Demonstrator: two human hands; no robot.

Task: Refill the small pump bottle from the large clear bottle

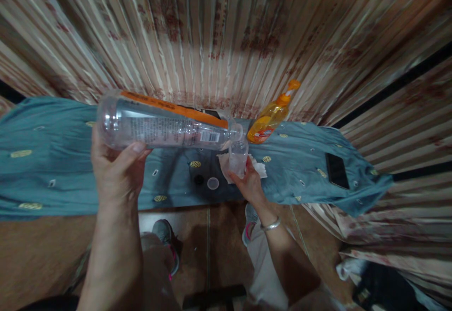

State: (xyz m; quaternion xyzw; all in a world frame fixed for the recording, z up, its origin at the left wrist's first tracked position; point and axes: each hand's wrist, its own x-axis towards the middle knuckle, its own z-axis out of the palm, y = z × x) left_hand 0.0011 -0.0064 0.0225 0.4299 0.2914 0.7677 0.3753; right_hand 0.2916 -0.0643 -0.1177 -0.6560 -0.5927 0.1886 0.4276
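Observation:
My left hand point(118, 165) is wrapped round the base of a large clear plastic bottle point(165, 125) with an orange-edged label and a barcode. The bottle lies almost level in the air, its open neck pointing right. Right at that neck is the mouth of a small clear bottle point(238, 158), held upright by my right hand point(249, 179). Whether liquid passes between them I cannot tell. Beneath the small bottle lies a white tissue point(260, 168). A black cap point(198, 179) and a clear round lid point(213, 183) rest on the cloth to its left.
Behind my right hand stands an orange pump bottle of soap point(266, 122). A dark phone point(336, 170) lies farther right on the teal patterned cloth point(296, 160) covering the narrow table. A pleated curtain point(212, 33) hangs close behind. A dark bag point(388, 287) is on the floor at right.

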